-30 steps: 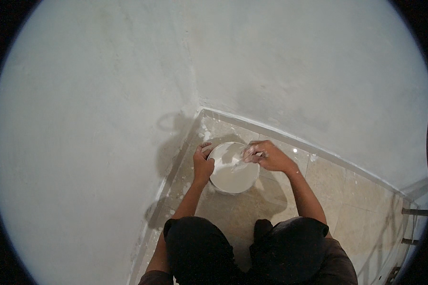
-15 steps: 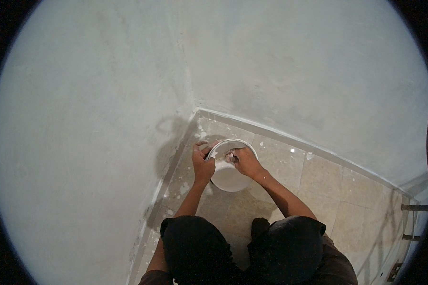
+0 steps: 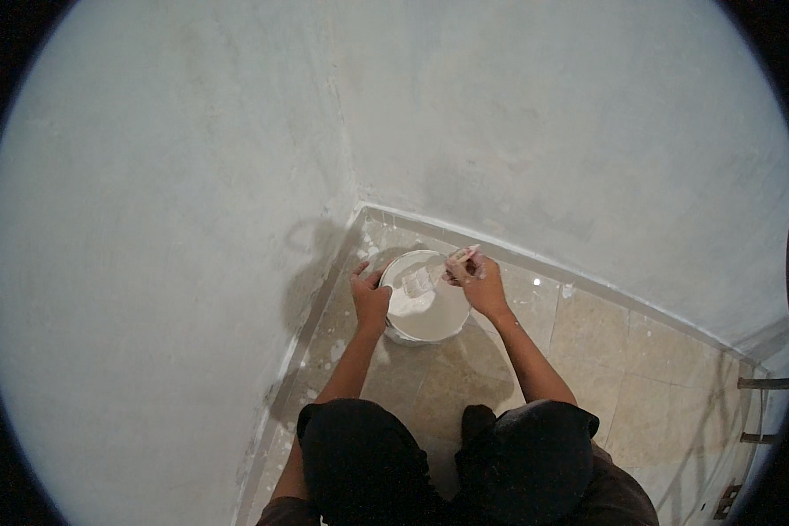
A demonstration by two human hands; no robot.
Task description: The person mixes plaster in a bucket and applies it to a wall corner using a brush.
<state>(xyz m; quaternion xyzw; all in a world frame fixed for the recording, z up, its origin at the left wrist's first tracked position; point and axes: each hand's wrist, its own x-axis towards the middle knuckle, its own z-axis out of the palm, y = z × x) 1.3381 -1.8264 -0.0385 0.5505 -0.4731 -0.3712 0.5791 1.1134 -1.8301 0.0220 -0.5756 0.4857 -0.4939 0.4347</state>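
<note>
My left hand (image 3: 371,300) grips the left rim of a round white bucket (image 3: 429,341), thumb at the edge and fingers along the outside. The bucket stands slightly tilted on the floor close to the corner. Inside it lies white paint (image 3: 408,303), pooled toward the left. In my right hand (image 3: 484,282), closed round its handle, is a paintbrush (image 3: 419,282). Its wide, white-coated bristles hang over the bucket's mouth, pointing left. White smears cover the fingers of my right hand.
Two pale walls (image 3: 167,219) meet beyond the bucket, with a skirting (image 3: 535,259) along their foot. White spots dot the beige tiled floor (image 3: 592,337). My dark-clothed knees (image 3: 526,456) are in front. At the far right are dark bars (image 3: 765,384) and a wall socket (image 3: 728,501).
My right hand has risen out of the bucket and moved right, bringing the paintbrush into sight. The bucket has shifted and tilted a little under my left hand.
</note>
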